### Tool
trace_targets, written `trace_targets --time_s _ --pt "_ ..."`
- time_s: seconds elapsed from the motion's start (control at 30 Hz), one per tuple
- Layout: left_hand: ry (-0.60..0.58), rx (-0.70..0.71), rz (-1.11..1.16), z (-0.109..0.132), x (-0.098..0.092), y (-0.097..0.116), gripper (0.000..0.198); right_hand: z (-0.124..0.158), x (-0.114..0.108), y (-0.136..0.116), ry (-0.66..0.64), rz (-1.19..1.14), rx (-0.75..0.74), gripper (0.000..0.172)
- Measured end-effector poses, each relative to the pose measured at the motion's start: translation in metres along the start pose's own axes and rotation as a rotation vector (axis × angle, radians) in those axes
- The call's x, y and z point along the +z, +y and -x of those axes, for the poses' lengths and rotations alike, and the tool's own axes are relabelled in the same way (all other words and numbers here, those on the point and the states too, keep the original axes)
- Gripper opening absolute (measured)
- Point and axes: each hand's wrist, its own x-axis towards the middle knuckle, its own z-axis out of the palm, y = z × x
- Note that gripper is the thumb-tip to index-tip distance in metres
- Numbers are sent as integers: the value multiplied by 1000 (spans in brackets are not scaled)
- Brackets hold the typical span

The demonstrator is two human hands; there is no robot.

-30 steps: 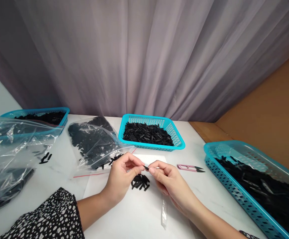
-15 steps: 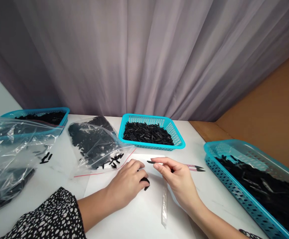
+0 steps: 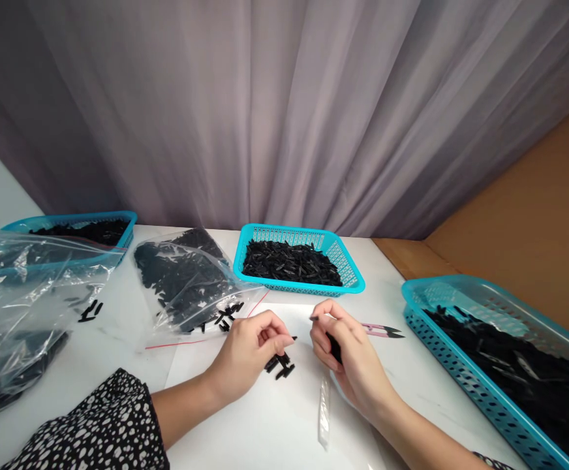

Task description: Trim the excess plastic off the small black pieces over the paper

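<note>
My left hand (image 3: 251, 349) is closed in a pinch over the white sheet (image 3: 245, 424). A small black tip pokes out past its thumb, and several short black strips (image 3: 280, 367) lie loose just below the fingers. Opposite it, my right hand (image 3: 350, 349) is curled shut. One black strip (image 3: 314, 318) shows at its fingertips, and more black (image 3: 334, 349) is tucked against the palm; how many pieces are there is hidden. A narrow clear plastic sleeve (image 3: 323, 411) lies on the sheet below the right hand. Pink-handled thread snips (image 3: 382, 330) rest behind that hand.
Turquoise baskets with black strips stand at the back middle (image 3: 304, 287), right (image 3: 465, 372) and far left (image 3: 132, 228). A clear zip bag (image 3: 186, 281) of black pieces lies left of centre, some spilling at its mouth. Another plastic bag (image 3: 34, 294) covers the left edge.
My left hand has drawn back from flat over the strips into a pinch, uncovering them on the sheet. My right fingers have curled in, bringing the strip closer to the palm.
</note>
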Motion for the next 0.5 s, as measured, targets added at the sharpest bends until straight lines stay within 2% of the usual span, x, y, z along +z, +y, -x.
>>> trace_targets --time_s 0.07,0.17,0.27,0.37,0.5 --pt "22 -76 176 -2 0 0 14 0 0 -1 -67 -147 65 22" --pt "28 -105 313 -5 -1 0 14 -2 0 -1 -88 -159 137 36" --pt "30 -107 335 -5 -2 2 13 -4 1 2 -58 -27 210 44" --pt "29 -91 330 -5 -2 2 13 -5 1 5 -108 58 269 46" --pt "-3 -57 279 -3 0 -2 16 -5 1 6 -150 106 275 46"
